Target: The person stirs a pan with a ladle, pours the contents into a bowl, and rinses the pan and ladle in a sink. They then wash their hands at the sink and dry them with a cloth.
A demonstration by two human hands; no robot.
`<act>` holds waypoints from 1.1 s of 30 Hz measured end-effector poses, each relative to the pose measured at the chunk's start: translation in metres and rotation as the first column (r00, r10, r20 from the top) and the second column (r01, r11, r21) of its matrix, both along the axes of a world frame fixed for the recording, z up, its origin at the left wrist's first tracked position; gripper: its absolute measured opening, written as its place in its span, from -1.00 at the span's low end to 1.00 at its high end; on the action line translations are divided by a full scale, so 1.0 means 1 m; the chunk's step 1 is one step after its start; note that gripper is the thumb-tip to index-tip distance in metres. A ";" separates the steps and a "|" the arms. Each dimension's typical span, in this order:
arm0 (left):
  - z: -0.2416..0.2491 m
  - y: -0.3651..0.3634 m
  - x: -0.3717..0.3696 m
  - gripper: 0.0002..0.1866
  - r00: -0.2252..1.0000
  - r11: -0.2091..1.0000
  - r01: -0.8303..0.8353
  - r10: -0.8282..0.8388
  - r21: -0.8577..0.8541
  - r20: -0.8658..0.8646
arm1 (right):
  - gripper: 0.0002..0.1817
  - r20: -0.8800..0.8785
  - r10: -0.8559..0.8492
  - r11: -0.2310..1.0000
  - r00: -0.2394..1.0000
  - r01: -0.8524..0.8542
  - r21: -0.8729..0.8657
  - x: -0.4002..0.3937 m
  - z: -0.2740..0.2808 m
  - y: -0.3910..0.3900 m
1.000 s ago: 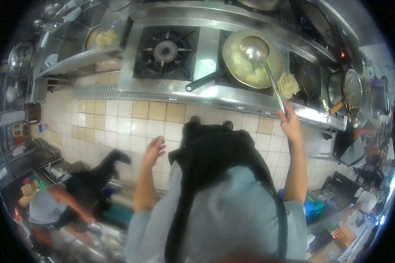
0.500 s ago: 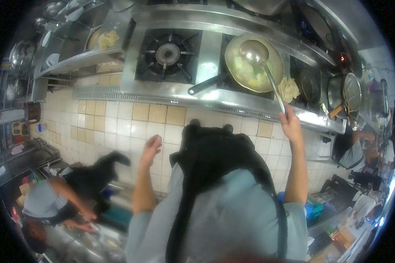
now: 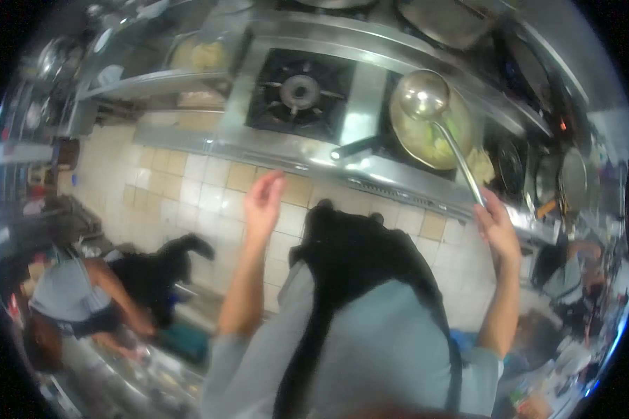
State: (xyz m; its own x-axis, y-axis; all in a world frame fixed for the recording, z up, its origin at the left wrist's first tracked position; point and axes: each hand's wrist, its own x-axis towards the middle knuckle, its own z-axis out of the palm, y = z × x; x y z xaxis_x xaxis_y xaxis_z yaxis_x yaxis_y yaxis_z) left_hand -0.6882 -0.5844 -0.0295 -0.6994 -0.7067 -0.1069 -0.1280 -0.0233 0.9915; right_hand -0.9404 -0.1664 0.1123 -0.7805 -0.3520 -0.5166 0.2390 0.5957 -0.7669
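My right hand (image 3: 495,222) is closed round the handle end of a long metal ladle (image 3: 425,95). The ladle's bowl hangs over a pan (image 3: 407,140) on the stove, and pale and green pieces of food (image 3: 445,143) lie in the pan. A black pan handle (image 3: 357,148) sticks out toward the lower left over the stove's front edge. My left hand (image 3: 263,199) is raised over the tiled floor near that edge, holding nothing, with fingers partly curled and blurred. A pale crumpled cloth (image 3: 480,168) lies right of the pan.
A burner (image 3: 300,92) with a black grate is left of the pan. Dark pans and a strainer (image 3: 574,174) stand at the right. One person (image 3: 73,293) works at a counter on the lower left; others are at the far right.
The view has shifted, so the stove sits further right. My left hand has risen toward the stove's front edge. The ladle, still in my right hand, now covers the pan's upper left part.
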 end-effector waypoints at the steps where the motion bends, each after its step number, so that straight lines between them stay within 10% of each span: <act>1: 0.010 0.001 -0.011 -0.74 0.999 1.000 -0.002 0.001 -0.025 -0.044 | -0.47 -0.044 0.022 0.997 0.999 -0.018 0.078 0.001 0.020 -0.011; 7: 0.069 0.008 -0.068 -0.66 0.977 0.997 0.025 -0.010 0.066 -0.215 | -0.43 -0.016 0.283 0.952 0.959 -0.279 0.127 -0.008 0.132 -0.047; 12: 0.123 -0.001 -0.085 -0.43 0.928 0.999 0.044 -0.053 -0.032 -0.370 | -0.41 -0.319 0.676 0.736 0.664 -0.590 0.332 -0.014 0.190 -0.079; 21: 0.177 -0.019 -0.021 -0.34 0.752 0.980 -0.167 0.055 -0.109 -0.657 | -0.36 -0.092 0.680 0.728 0.728 -0.653 0.207 0.019 0.285 -0.154; 23: 0.188 -0.020 -0.006 -0.34 0.731 0.970 -0.212 0.075 -0.122 -0.678 | -0.35 -0.188 0.858 0.514 0.479 -0.809 0.284 0.018 0.294 -0.165; 33: 0.251 -0.031 0.032 -0.37 0.667 0.792 -0.515 0.130 -0.328 -0.734 | -0.29 -0.265 0.875 0.480 0.404 -0.790 0.381 0.034 0.356 -0.189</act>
State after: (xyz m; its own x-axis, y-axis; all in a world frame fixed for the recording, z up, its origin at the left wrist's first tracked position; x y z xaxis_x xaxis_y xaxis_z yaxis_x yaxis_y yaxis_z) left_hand -0.6559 -0.6158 0.2218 -0.1602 -0.7144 0.6811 0.4604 0.5563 0.6918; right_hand -0.9068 -0.3555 0.4685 -0.2758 -0.8807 -0.3850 -0.7274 0.4531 -0.5154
